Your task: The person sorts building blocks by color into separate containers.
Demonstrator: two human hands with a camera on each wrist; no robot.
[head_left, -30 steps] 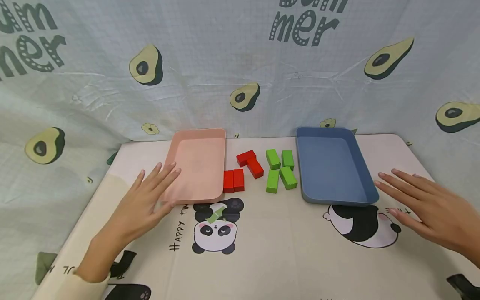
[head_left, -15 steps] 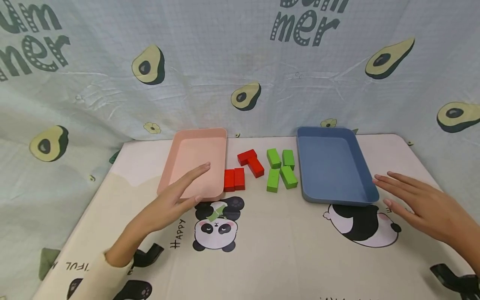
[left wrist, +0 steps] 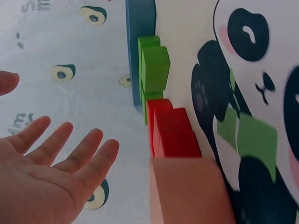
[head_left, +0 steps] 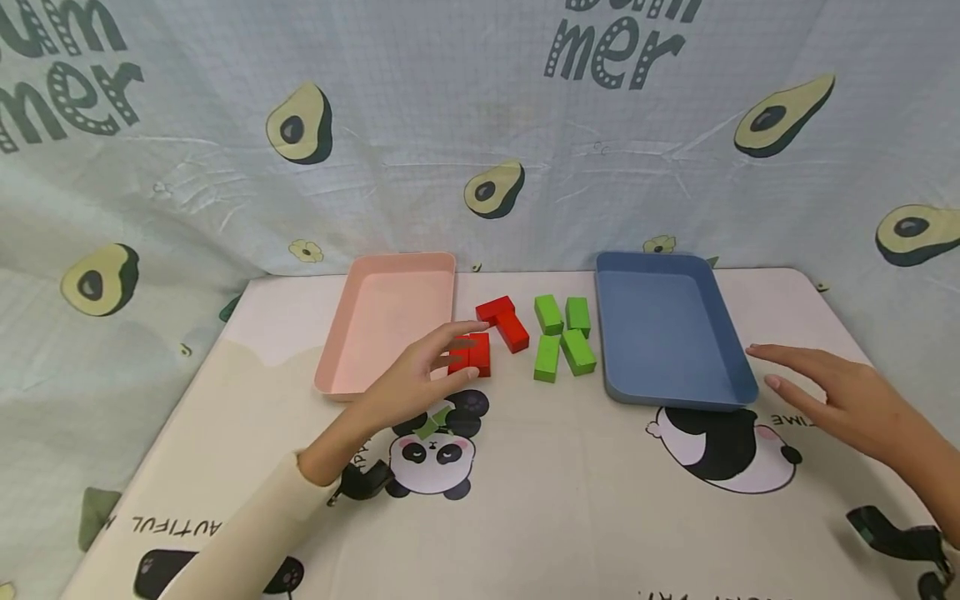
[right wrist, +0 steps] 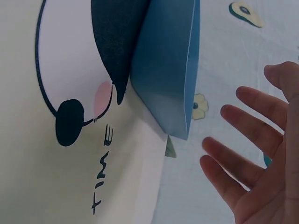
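My left hand (head_left: 412, 377) hovers over the near right corner of the pink tray (head_left: 333, 367). Its fingers are relaxed and overlap a pair of red blocks (head_left: 482, 357) in the head view; nothing is held. Two more red blocks (head_left: 513, 332) lie just behind that pair, one touching the other. To their right is a cluster of several green blocks (head_left: 546, 358). In the left wrist view the left fingers (left wrist: 102, 161) are spread apart. My right hand (head_left: 862, 408), fingers loosely extended and holding nothing, is beside the blue tray (head_left: 678, 400).
Both trays stand toward the back of the table, with the blocks between them. The table cover (head_left: 555, 475) has panda prints. Behind the table hangs a curtain (head_left: 405, 167) with avocado prints. Black wrist mounts (head_left: 892, 533) show at both wrists.
My left hand has moved right, from the left side of the pink tray across its front to the red blocks. My right hand stays beside the blue tray, its fingers a little more bent.
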